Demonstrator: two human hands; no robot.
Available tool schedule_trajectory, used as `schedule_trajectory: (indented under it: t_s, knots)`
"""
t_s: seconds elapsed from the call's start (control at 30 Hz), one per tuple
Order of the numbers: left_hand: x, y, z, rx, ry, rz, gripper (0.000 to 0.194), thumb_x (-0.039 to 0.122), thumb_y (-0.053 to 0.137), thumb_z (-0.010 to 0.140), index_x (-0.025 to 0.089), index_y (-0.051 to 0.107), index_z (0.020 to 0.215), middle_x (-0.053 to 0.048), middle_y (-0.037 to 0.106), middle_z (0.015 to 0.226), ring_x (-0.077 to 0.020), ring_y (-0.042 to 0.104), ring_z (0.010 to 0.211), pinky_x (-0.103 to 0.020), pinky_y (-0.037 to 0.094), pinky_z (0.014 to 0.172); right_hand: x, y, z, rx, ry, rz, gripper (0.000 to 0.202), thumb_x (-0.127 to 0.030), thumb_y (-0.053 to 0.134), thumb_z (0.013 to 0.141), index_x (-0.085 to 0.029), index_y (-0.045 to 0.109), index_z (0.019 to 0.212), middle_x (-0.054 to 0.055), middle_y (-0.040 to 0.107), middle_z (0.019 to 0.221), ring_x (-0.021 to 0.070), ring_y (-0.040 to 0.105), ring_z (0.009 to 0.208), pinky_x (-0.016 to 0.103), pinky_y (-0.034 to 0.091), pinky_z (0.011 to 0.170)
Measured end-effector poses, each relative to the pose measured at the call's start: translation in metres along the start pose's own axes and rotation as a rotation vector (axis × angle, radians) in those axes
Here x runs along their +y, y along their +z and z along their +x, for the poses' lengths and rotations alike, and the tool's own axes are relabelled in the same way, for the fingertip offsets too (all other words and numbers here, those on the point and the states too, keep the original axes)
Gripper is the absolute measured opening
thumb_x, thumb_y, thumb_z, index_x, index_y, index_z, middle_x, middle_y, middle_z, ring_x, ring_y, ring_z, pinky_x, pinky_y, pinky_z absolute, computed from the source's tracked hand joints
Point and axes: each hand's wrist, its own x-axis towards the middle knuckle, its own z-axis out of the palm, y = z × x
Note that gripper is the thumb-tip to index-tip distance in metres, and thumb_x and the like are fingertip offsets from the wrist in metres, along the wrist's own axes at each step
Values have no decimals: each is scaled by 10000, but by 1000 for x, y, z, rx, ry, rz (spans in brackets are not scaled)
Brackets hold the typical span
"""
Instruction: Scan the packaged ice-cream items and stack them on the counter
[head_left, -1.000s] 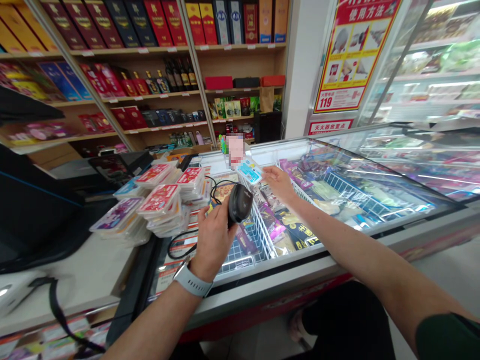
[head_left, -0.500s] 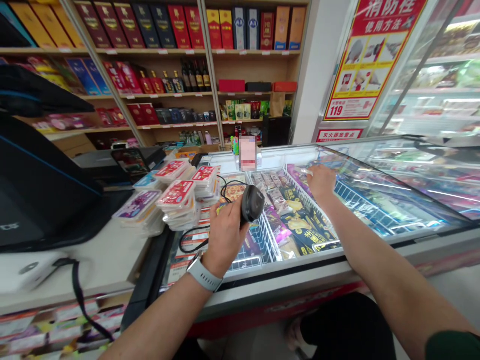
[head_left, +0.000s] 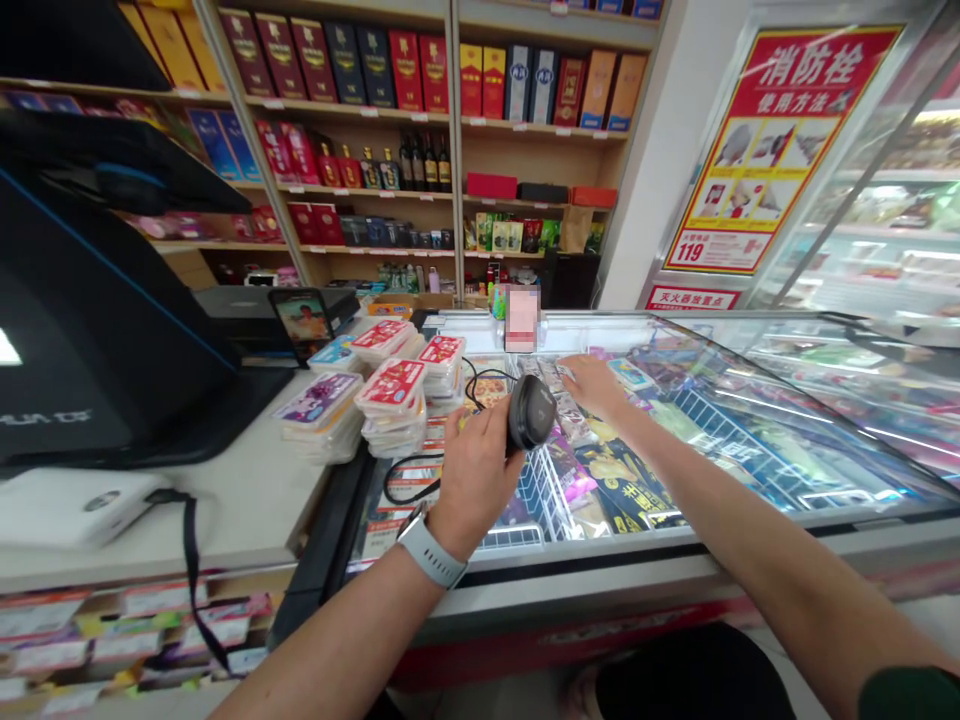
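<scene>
Black rounded scanner gripped in left hand, dark face towards right hand, thin black cable looping left of wrist

Right hand low over freezer, fingers stretched leftward; cannot tell whether fingertips pinch anything; blue-and-white packet just beyond right wrist, flat

Left of left hand: stacked packets, red, purple and blue labels, clear wrap, crowding worktop edge

Freezer's front rim crossing under both forearms; glass spreading wide right of right hand
</scene>
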Motion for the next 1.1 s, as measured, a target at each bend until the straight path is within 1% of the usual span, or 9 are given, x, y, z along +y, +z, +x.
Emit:
schedule_trajectory:
  t_s: [0.1,0.17,0.27,0.33,0.43,0.67,0.8,0.97,1.1]
  knots:
    - [-1,-1,0,27,-5,-7,554,171,578,787,156,430,1320,-98,659,1171,-242,591,1096,-456,276,1073,-41,9,36,37,-314,209,475,-210,439,890,-108,475,1353,169,517,1368,263,467,1268,435,382,1058]
    - [-2,-1,1,50,-9,-8,542,167,573,786,148,437,1310,-100,655,1178,-241,587,1106,-451,281,1071,-70,14,60,31,-414,242,546,-182,428,886,-144,377,1429,133,420,1467,225,400,1339,411,350,1102]
    - [-3,-2,2,71,-15,-7,526,166,567,787,138,442,1298,-104,653,1181,-237,593,1094,-448,295,1058,-108,19,92,93,-538,286,666,-102,444,834,-148,284,1479,141,303,1535,240,303,1403,448,315,1127]
    - [-4,-4,2,83,-22,-9,532,167,570,784,140,441,1299,-107,650,1195,-236,593,1099,-448,297,1058,-125,21,106,103,-579,266,631,-87,420,850,-178,323,1467,122,326,1528,241,306,1402,462,315,1125]
    - [-5,-5,3,87,-35,-18,554,167,577,779,152,433,1313,-115,640,1222,-244,589,1115,-456,294,1058,-133,23,115,98,-600,221,512,-145,403,909,-175,416,1420,127,455,1446,242,392,1349,454,322,1119]
    - [-3,-5,2,61,-32,-17,565,172,579,782,160,423,1324,-101,644,1210,-247,583,1120,-463,283,1061,-112,16,95,126,-483,270,422,-165,412,921,-156,530,1326,147,545,1358,259,535,1213,419,417,1028]
    - [-3,-3,1,40,-28,11,558,177,582,784,155,429,1321,-91,656,1171,-246,590,1088,-458,287,1056,-91,3,63,170,-229,385,346,-178,435,911,-148,596,1215,128,635,1235,251,583,1155,383,428,1020]
    - [-4,2,0,4,4,38,544,185,576,788,155,443,1315,-94,658,1158,-247,594,1071,-447,292,1056,-47,-11,11,196,93,505,281,-317,520,885,-199,596,1128,79,716,973,257,681,878,398,522,806]
    - [-6,7,1,-9,31,68,534,189,563,792,143,450,1312,-102,657,1161,-255,587,1086,-428,319,1037,-17,-11,-21,189,275,867,297,-444,596,815,-212,620,999,39,725,899,222,687,770,382,560,727]
